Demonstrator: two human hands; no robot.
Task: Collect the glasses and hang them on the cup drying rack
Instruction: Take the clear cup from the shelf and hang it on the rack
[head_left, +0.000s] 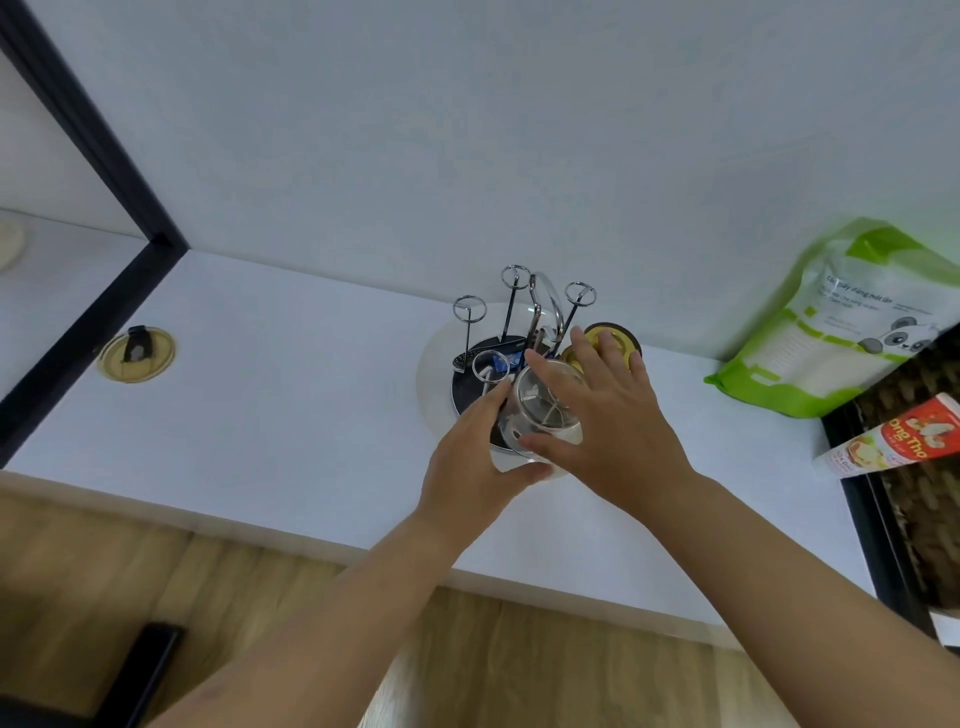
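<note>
Both hands, the left hand and right hand, cupped the clear inverted drinking glass, apparently steadying it over a near prong of the chrome wire cup rack to drain.

Bright, even, soft light — faint shadows; wide-angle bending and blur at edges.

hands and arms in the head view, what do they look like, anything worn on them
Both arms are bare from wrist to the frame edge: no sleeves show. The left hand and the right hand carry no gloves, and no watch, bracelet or ring shows on either. The fingers are uncovered. No markings, straps or cables appear on either arm.
</note>
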